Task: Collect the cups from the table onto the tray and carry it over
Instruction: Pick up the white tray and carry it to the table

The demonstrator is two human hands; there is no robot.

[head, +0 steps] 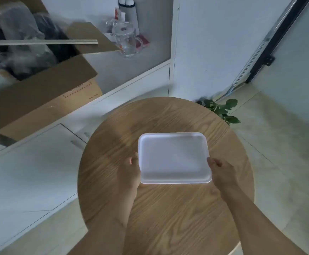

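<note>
Both bare forearms come in from the near edge, over the round light-wood table. Left hand and right hand each sit on a short side of the white rounded-rectangle plastic tray. Left fingers curl around the tray's left rim, thumb side up; right fingers pinch the right rim near its close corner. Both hands are closed on the tray, a narrow grip, nothing else held.

Tray lies directly between the fingers, long axis running hand to hand, left-right. Neither hand is nearer; the hold is symmetric. Cannot tell whether it rests on the table or is lifted a little off it.

Tray looks shallow with a raised lip, matte, smooth and empty. It seems light and stiff.

No cups show on the table. The only cup-like things are clear glass mugs well beyond the fingertips, up and to the left, in a white cabinet nook behind a brown cardboard box. Judgement: collecting has not begun; next comes reaching cups away from this table.
</note>
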